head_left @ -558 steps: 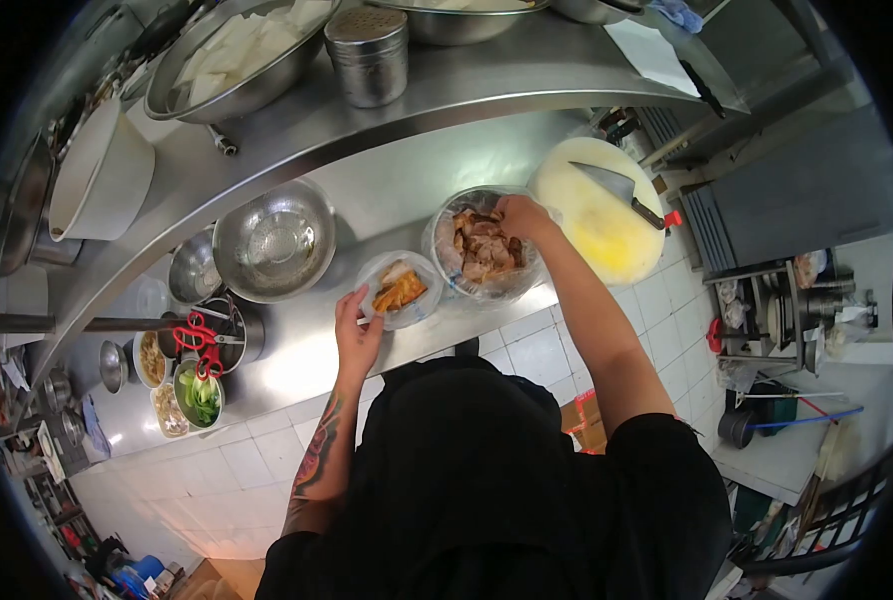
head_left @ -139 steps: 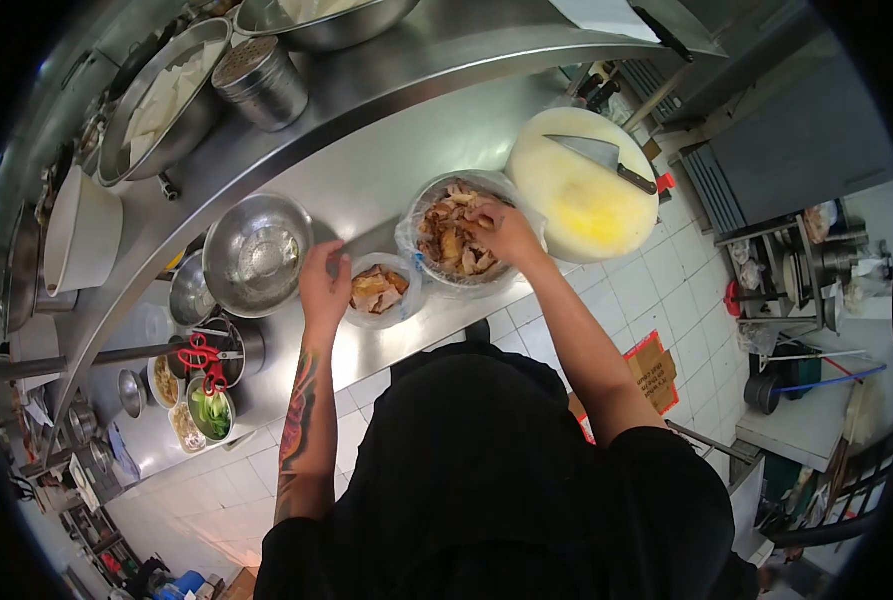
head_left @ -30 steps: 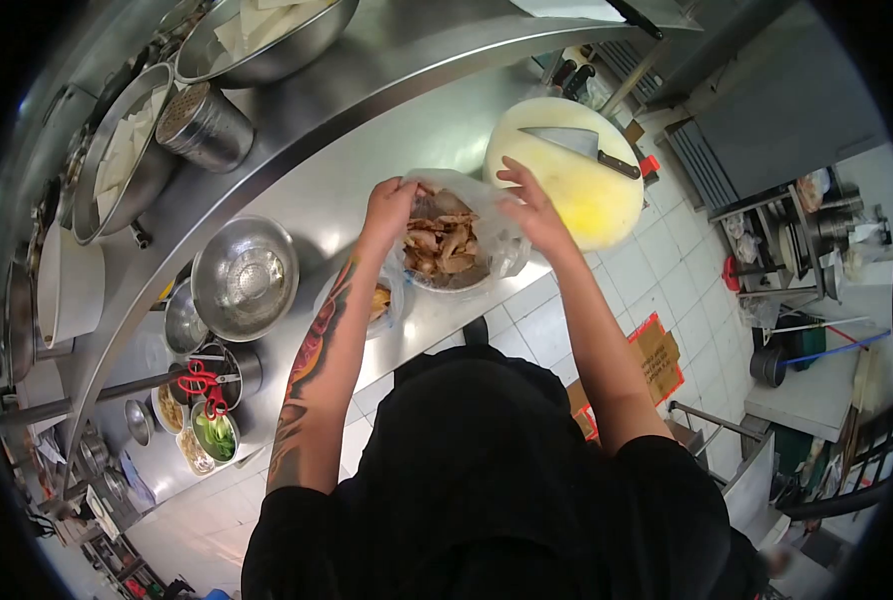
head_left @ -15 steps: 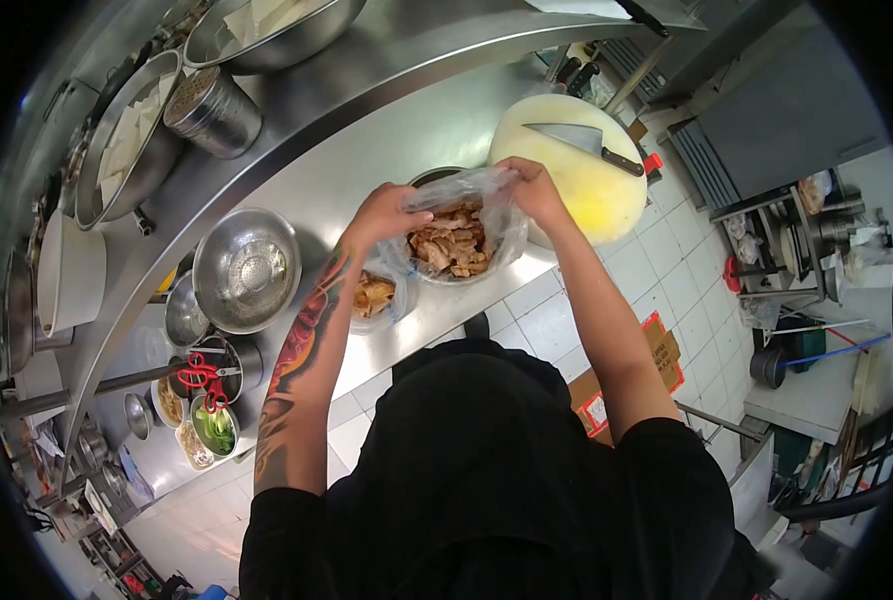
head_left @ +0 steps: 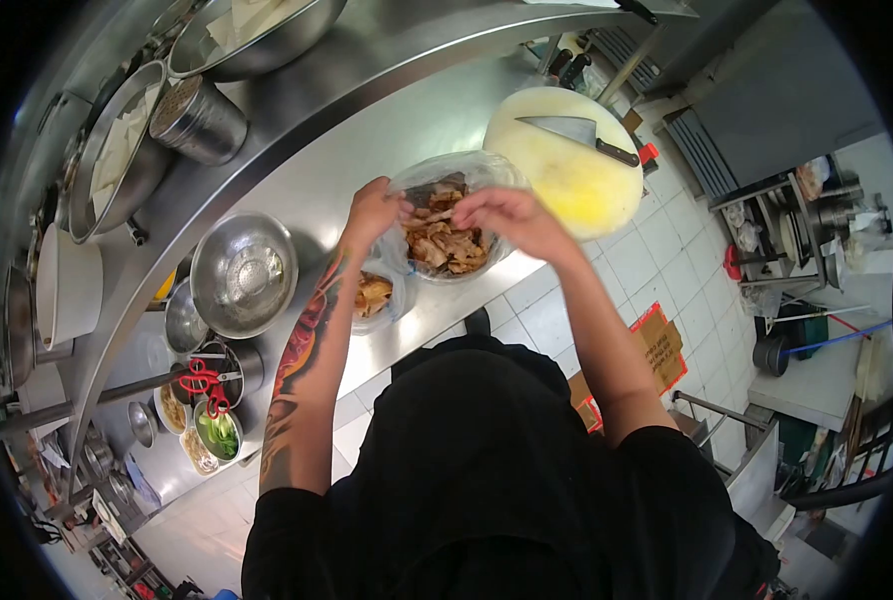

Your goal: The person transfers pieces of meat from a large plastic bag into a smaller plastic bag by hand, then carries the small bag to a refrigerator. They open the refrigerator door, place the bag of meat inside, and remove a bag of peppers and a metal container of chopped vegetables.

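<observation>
Near the upper middle of the frame, your two hands meet over the big bowl (head_left: pixel 454 268) that sits on the steel counter (head_left: pixel 367 150). It is lined with a clear plastic bag (head_left: pixel 487 172) and filled with sliced brown meat (head_left: pixel 445 245). Your left hand (head_left: pixel 372 212), on the tattooed arm, is at the bowl's left rim, fingers curled and pinching the bag's edge. Your right hand (head_left: pixel 502 215) reaches across the top of the meat toward the left one, fingers drawn together; you cannot tell whether they grip plastic or a slice.

Just below and left of the big bowl, touching it, stands a smaller bag-lined bowl (head_left: pixel 372 297) with a few orange-brown pieces. Right of the big bowl, toward the upper right, lies the round yellowish cutting board (head_left: pixel 577 185) with a cleaver (head_left: pixel 575 131) on its far side. Left of centre sits an empty steel mixing bowl (head_left: pixel 245 275); red scissors (head_left: pixel 202 380) rest on small pots at the lower left.
</observation>
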The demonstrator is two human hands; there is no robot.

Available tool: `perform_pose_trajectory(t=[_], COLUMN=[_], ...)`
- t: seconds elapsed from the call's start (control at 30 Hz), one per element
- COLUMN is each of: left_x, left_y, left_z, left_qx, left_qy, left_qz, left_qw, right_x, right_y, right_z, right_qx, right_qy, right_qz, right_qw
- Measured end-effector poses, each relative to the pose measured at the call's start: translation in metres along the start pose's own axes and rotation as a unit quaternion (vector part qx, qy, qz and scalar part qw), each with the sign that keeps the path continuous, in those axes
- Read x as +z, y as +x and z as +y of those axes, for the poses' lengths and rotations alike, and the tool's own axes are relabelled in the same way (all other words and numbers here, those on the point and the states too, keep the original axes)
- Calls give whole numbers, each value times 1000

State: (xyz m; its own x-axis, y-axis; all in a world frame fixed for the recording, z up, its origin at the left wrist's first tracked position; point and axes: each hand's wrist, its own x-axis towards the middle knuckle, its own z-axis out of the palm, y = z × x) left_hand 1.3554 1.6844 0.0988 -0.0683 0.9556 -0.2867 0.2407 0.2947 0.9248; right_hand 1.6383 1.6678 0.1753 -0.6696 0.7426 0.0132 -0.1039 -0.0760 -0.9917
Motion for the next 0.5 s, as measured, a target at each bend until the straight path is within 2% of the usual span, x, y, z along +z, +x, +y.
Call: perform_pose_trajectory(t=[0.07, 0.1, 0.13, 0.17, 0.2, 0.23, 0.3, 0.33, 0.4, 0.43, 0.5], left_x=[-2, -4, -7, -10, -13, -17, -25, -28, -31, -29, -24], left_y=[2, 2, -3, -9, -15, -23, -38, -38, -39, -43, -49], left_z=[-1, -3, -3, -3, -2, 0, 1, -5, -7, -3, 7], left_qx=[13, 23, 23, 41, 58, 58, 81, 78, 50, 50, 32], left_qy=[-15, -30, -31, 38, 107, 107, 199, 199, 340, 341, 330], left_qz=[-31, -61, -60, -50, -39, -39, -109, -108, -138, -137, -53], left_qw=[999, 997, 997, 997, 992, 992, 971, 971, 929, 929, 942], right_x=[18, 27, 35, 40, 42, 43, 42, 42, 44, 45, 50], right_y=[-3, -9, -15, -21, -27, -33, -37, -37, -35, -32, -21], right_z=[37, 51, 61, 71, 79, 85, 89, 87, 88, 92, 99], right_qx=[20, 20, 2, -17, -17, -32, -48, -30, -12, -16, -22], right_qy=[-220, -221, -354, -480, -481, -488, -493, -483, -473, -476, -478], right_qz=[7, 7, 5, 3, 2, -5, -16, 2, 20, 47, 74], right_qw=[975, 975, 935, 877, 877, 872, 869, 875, 881, 878, 875])
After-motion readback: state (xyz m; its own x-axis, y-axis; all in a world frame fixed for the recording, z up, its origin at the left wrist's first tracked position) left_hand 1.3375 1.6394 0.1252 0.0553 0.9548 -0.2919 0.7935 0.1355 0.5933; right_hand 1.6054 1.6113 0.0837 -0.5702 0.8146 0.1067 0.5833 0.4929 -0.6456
